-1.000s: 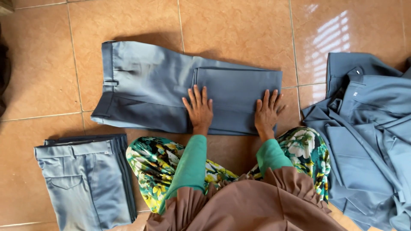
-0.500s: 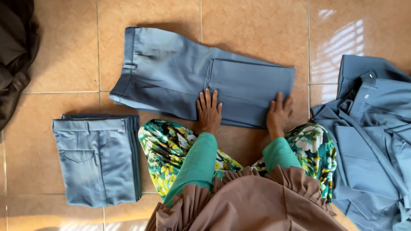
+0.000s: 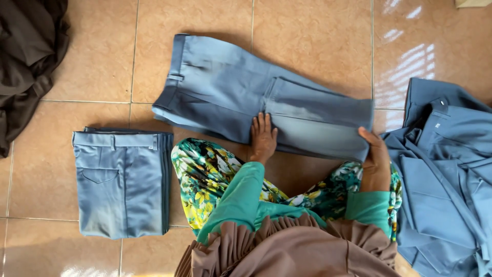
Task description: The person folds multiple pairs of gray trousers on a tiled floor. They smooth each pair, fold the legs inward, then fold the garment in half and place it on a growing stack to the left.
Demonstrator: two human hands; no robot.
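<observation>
Tiled floor (image 3: pixel 318 41): left hand (image 3: pixel 263 137) flat on grey trousers (image 3: pixel 241 97), right hand (image 3: pixel 375 159) gripping fold.

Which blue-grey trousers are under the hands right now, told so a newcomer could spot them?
Start at the tiled floor. The half-folded trousers lie spread across its middle, left hand flat on them, right hand at their end. Unlike the folded stack and crumpled pile, they lie long and flat.

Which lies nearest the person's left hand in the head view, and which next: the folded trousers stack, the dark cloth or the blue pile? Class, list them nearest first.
From the left hand, pressing flat on the half-folded trousers:
1. Folded trousers stack, on its left, slightly lower.
2. Blue pile, on its right, beyond the right hand.
3. Dark cloth, far left, top corner.
</observation>
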